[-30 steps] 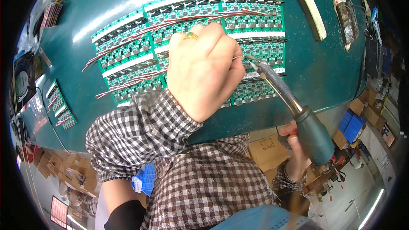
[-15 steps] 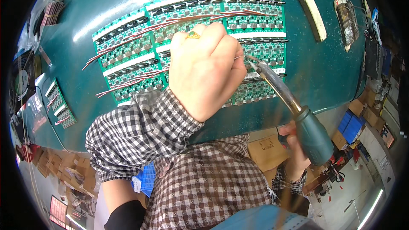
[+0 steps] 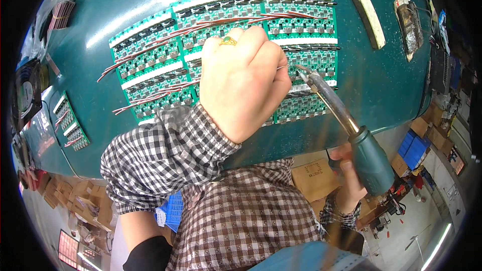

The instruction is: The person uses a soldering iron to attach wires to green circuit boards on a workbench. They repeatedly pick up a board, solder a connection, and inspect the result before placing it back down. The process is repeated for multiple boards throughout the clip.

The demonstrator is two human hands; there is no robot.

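My right hand grips the green handle of a soldering iron. Its forked, bent tip hovers close to the circuit boards, just right of my left fingertips. My left hand, wearing a ring, is closed in a pinch over the middle of the boards, and a thin wire shows at its fingertips. What lies beneath that hand is hidden. The green boards form a panel of several rows with white strips and black parts. Bundles of red, white and black wires lie across them.
The boards lie on a green work mat. A smaller board piece is at the left. A pale curved bar and a solder-stained block are at the far right. A wire bundle sits at the far left.
The soldering iron's tip has shifted slightly to the right, away from my left fingertips. My left hand has stayed almost in place.
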